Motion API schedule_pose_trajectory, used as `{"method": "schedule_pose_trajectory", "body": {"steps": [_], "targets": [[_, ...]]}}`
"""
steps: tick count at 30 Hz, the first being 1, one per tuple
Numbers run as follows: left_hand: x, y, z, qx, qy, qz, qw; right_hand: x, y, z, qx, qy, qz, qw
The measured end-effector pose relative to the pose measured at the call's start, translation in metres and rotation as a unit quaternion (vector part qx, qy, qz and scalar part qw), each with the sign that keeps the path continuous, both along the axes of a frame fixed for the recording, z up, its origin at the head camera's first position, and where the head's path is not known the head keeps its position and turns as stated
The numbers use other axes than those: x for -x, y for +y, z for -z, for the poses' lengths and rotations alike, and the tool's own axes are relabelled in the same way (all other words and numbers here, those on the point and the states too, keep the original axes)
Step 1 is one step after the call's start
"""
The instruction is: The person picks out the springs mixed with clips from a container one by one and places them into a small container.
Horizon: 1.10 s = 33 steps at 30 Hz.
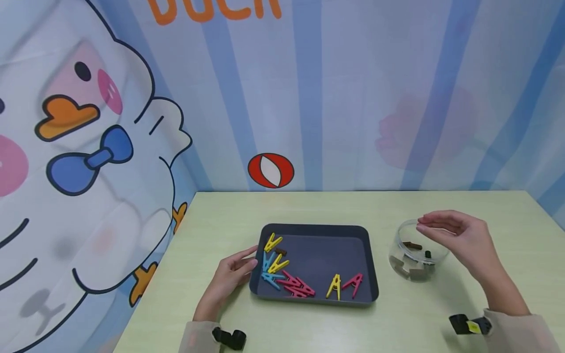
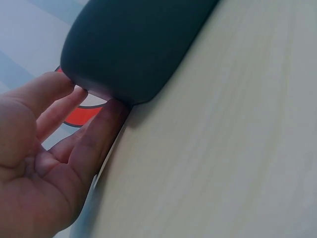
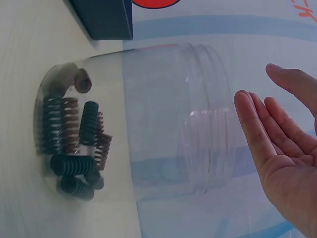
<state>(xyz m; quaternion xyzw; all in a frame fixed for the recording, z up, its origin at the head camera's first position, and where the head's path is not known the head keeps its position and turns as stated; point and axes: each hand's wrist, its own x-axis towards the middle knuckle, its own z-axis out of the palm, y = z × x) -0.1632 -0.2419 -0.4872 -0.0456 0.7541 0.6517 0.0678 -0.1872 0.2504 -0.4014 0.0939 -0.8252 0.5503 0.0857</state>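
My left hand (image 1: 231, 274) is at the left side of a dark grey tray (image 1: 326, 250). Its fairly straight fingers and thumb touch the tray's outer edge, as the left wrist view also shows. Small yellow (image 1: 334, 286), blue (image 1: 271, 279) and pink clothespins (image 1: 353, 283) lie in the tray, most of them at its left. Among them is a small brown coil spring (image 1: 280, 252). Over the rim of a clear round jar (image 1: 397, 255), my right hand (image 3: 287, 153) hovers with extended fingers and thumb apart, holding nothing. Several green (image 3: 89, 123) and brown springs (image 3: 72, 124) lie at the jar's bottom.
The pale wooden table (image 1: 309, 328) carries the tray in the middle and the jar to its right. Behind stands a blue striped cloth backdrop (image 1: 344, 98) with a cartoon duck at left. A black wrist camera (image 1: 229, 338) sits at each sleeve.
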Motion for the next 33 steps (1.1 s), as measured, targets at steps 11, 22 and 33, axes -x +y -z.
{"method": "schedule_pose_trajectory", "body": {"steps": [11, 22, 33], "targets": [[0.004, 0.0, 0.001, -0.005, -0.003, 0.002, 1.0, 0.007, -0.02, -0.013, 0.0, 0.002, -0.028, 1.0], [0.004, -0.001, 0.002, 0.0, 0.001, 0.01, 1.0, 0.016, -0.034, -0.016, -0.003, 0.01, -0.048, 0.999], [0.002, -0.003, 0.004, -0.012, -0.006, 0.007, 0.9999, 0.025, -0.06, -0.026, 0.013, 0.024, -0.091, 0.995]]}}
